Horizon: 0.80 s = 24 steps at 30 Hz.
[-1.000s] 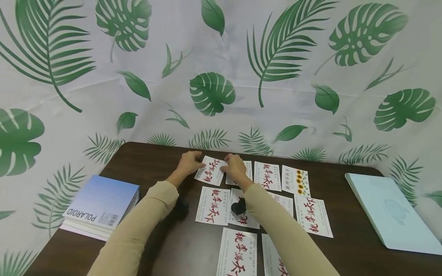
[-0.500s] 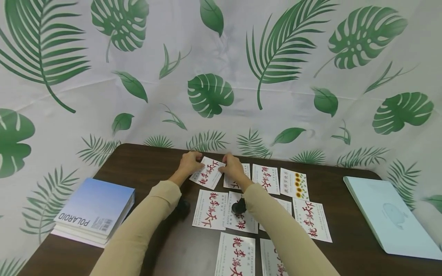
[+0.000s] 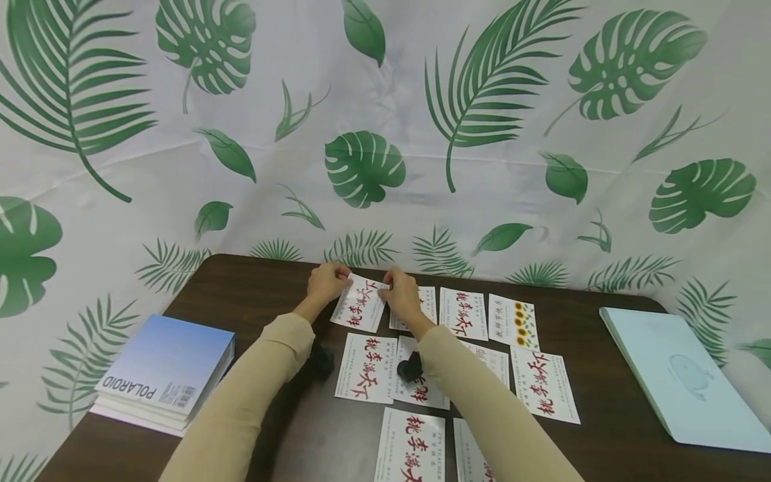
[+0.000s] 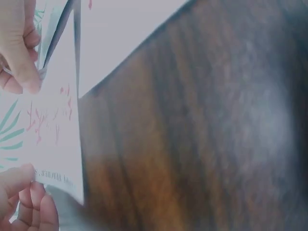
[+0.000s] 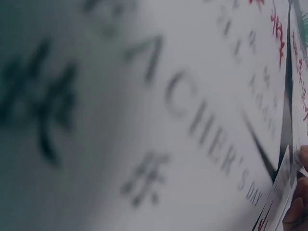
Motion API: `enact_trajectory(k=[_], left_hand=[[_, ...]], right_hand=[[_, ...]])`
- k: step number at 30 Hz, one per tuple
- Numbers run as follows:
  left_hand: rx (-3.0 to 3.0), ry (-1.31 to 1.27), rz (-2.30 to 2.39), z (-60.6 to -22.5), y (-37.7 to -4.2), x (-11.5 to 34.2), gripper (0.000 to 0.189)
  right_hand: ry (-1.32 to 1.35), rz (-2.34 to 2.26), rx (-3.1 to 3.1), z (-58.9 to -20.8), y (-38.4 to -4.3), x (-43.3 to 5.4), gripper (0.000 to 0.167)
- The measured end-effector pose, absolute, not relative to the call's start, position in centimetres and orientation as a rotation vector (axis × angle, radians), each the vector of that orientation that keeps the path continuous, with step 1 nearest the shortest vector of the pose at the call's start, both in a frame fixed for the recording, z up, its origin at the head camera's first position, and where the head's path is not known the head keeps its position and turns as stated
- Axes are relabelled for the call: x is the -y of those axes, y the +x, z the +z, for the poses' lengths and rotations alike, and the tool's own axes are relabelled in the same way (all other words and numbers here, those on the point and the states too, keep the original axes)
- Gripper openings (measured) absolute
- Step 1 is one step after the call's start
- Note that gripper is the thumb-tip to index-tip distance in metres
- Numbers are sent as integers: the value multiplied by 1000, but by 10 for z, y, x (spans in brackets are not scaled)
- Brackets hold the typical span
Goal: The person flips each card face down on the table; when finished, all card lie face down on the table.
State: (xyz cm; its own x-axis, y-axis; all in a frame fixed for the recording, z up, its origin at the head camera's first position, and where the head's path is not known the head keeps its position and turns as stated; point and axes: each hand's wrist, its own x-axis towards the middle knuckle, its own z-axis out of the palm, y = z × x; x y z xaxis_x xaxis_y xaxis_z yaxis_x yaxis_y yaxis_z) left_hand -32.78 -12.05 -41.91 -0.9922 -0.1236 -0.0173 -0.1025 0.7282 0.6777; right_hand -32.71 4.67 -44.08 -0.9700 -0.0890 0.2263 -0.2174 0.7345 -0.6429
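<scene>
A white greeting card (image 3: 360,304) with red brush characters lies at the back left of the other cards, slightly turned. My left hand (image 3: 327,284) pinches its far left corner between thumb and fingers. At the far right corner, the thumb and fingers of my right hand (image 3: 402,294) hold the card too. In the left wrist view, both hands are on the card (image 4: 53,120), the left thumb on top and its fingers curled beneath. Only some fingers (image 5: 297,207) show at the right wrist view's edge. My right hand and forearm partly cover neighbouring cards.
Several similar cards lie in rows, including a sunflower card (image 3: 513,321) at back right and a red-lettered card (image 3: 366,368) in the middle row. A blue Polaroid album (image 3: 165,361) sits at left, a pale blue folder (image 3: 687,375) at right. A leaf-print cloth (image 3: 421,201) hangs behind the table.
The card has shifted a little left and toward me from its place one second ago. Since half a second ago it has turned slightly straighter, both hands staying on it.
</scene>
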Motion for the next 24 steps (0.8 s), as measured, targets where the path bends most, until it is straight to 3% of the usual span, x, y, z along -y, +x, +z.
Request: enact_trajectory(k=[6,13,20,24], left_hand=[[2861,146,-1170,-410,-329,131,12],[2747,189,-1413,-405,-329,135,12],[2715,207,-1464,-395,-323,127,17],[2656,174,-1524,-391,-323,123,16]], right_hand=[[162,1255,2672,-439,-316,-39,19],[325,1472,2617,-438,-293,-12,16],[281,1407,2627,-436,-279,3,35],[282,1335,2621,-430,-276,4,29]])
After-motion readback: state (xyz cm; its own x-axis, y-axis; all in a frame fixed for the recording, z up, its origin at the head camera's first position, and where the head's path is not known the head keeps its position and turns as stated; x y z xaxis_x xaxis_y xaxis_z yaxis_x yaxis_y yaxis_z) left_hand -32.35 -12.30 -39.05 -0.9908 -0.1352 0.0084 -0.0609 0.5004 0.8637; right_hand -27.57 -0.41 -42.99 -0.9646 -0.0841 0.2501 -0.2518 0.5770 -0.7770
